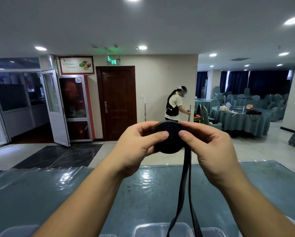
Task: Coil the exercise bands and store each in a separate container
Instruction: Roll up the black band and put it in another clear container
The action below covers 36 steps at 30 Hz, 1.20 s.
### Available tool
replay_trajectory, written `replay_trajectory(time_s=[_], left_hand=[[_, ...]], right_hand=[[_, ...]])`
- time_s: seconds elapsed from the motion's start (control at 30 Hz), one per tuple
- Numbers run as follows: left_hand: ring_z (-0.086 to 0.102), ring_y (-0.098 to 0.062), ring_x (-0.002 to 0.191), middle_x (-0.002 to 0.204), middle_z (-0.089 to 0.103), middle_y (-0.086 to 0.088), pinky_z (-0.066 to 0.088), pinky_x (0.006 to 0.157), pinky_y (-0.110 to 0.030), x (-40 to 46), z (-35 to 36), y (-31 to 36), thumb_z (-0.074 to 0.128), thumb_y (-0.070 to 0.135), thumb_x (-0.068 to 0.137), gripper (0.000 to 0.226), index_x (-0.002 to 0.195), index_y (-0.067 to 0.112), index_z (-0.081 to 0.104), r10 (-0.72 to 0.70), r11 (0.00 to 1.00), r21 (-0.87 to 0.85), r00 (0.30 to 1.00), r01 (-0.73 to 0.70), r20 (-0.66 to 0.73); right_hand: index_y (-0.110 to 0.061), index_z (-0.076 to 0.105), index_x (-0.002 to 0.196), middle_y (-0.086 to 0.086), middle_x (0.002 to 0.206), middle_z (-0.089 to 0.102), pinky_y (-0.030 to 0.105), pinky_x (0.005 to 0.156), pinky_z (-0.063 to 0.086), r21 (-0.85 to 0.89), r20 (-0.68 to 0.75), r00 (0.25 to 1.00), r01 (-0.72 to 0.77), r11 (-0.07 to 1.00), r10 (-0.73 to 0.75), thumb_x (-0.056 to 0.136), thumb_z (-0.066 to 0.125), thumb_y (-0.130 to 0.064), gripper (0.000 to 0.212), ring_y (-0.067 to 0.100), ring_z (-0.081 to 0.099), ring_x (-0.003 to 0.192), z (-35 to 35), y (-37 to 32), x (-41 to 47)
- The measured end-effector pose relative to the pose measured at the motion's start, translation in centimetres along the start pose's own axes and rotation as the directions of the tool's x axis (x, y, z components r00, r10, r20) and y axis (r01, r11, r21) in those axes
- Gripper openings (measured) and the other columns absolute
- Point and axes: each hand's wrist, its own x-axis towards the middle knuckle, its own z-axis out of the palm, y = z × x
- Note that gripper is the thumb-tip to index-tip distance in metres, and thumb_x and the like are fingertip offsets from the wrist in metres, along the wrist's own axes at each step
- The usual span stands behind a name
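A black exercise band [170, 142] is wound into a thick round coil, held up in front of me above the table. My left hand [138, 147] pinches the coil's left side, thumb on its face. My right hand [210, 149] pinches the right side the same way. The band's loose tail [184, 189] hangs down as two strands from under the coil to the bottom of the view. Clear plastic containers [162, 229] stand at the near edge of the table, below the hanging tail.
The table [75, 194] has a teal cloth under shiny clear plastic. Beyond it lie a tiled floor and a brown door [117, 103]. A person [175, 105] stands bent over near round tables [240, 118] with covered chairs at the right.
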Motion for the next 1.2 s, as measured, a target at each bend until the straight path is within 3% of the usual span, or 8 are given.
replay_trajectory(time_s=[0.13,0.3,0.47,0.63,0.83,0.93,1.07,1.2], left_hand=[[0.073,-0.029,0.103,0.115,0.075,-0.022,0.061,0.093,-0.038,0.0,0.5,-1.0,0.068,0.001,0.093,0.026,0.119,-0.001,0.071,-0.035,0.998,-0.062,0.998,0.032,-0.048],[0.075,-0.025,0.097,0.106,0.078,-0.016,0.063,0.089,-0.036,0.1,-0.2,-0.2,0.071,-0.003,0.091,0.024,0.114,0.001,0.074,-0.053,0.993,0.105,0.998,0.051,0.024],[0.075,-0.027,0.097,0.112,0.076,-0.023,0.063,0.081,-0.034,0.3,0.9,-0.8,0.068,-0.003,0.093,0.027,0.120,-0.006,0.067,-0.008,0.998,-0.060,0.998,0.004,-0.066],[0.076,-0.026,0.095,0.106,0.077,-0.017,0.064,0.086,-0.039,0.4,0.5,-0.2,0.073,-0.004,0.089,0.025,0.113,0.003,0.075,-0.030,0.994,0.108,0.999,0.026,0.035],[0.074,-0.023,0.096,0.108,0.075,-0.016,0.062,0.081,-0.033,0.3,1.5,-1.3,0.071,-0.001,0.090,0.034,0.124,-0.004,0.066,0.013,0.993,-0.119,1.000,-0.015,-0.019],[0.074,-0.021,0.097,0.103,0.077,-0.008,0.061,0.089,-0.032,0.2,1.3,-1.5,0.073,-0.002,0.089,0.031,0.120,0.002,0.070,0.037,0.999,0.025,0.999,-0.036,-0.037],[0.075,-0.023,0.097,0.104,0.078,-0.011,0.062,0.085,-0.032,0.3,0.4,-0.4,0.076,-0.002,0.087,0.030,0.115,0.008,0.074,-0.010,0.981,0.194,0.999,0.000,0.054],[0.075,-0.026,0.098,0.108,0.077,-0.016,0.063,0.081,-0.034,0.3,1.0,-0.7,0.072,-0.004,0.088,0.032,0.120,-0.002,0.069,0.010,1.000,0.006,1.000,-0.010,-0.007]], right_hand=[[-0.024,0.080,0.109,-0.004,0.100,0.083,0.018,0.085,0.060,-0.008,-0.015,0.999,-0.035,0.999,0.035,0.088,0.077,0.000,0.032,0.011,0.079,0.098,-0.1,0.3,0.2],[-0.022,0.081,0.110,-0.002,0.101,0.083,0.021,0.086,0.060,-0.070,0.043,0.996,-0.079,0.994,0.082,0.088,0.078,-0.001,0.030,0.015,0.079,0.100,-0.8,0.4,0.4],[-0.021,0.080,0.111,0.002,0.104,0.082,0.023,0.086,0.060,0.055,-0.034,0.997,-0.060,0.997,0.062,0.088,0.077,-0.001,0.031,0.017,0.079,0.101,-0.5,0.8,0.4],[-0.019,0.080,0.112,0.001,0.104,0.082,0.026,0.090,0.061,-0.003,0.045,0.996,-0.076,0.997,0.076,0.089,0.075,0.001,0.030,0.017,0.078,0.102,-1.0,0.4,0.4],[-0.021,0.082,0.110,0.000,0.105,0.082,0.022,0.087,0.060,0.061,-0.042,0.999,-0.017,0.998,0.019,0.089,0.077,-0.005,0.027,0.016,0.078,0.102,-0.3,0.5,0.6],[-0.026,0.083,0.106,-0.002,0.102,0.083,0.021,0.086,0.060,0.019,0.014,1.000,-0.026,0.999,0.026,0.090,0.075,-0.001,0.031,0.014,0.079,0.100,-0.8,0.5,0.6],[-0.025,0.083,0.107,-0.001,0.102,0.083,0.024,0.088,0.061,-0.046,0.059,0.997,-0.055,0.997,0.058,0.089,0.078,-0.006,0.027,0.016,0.079,0.100,-1.4,0.4,0.7],[-0.027,0.082,0.111,-0.001,0.106,0.082,0.021,0.087,0.060,0.030,0.013,1.000,-0.007,1.000,0.006,0.089,0.078,-0.012,0.027,0.016,0.078,0.103,-1.0,0.8,0.5]])
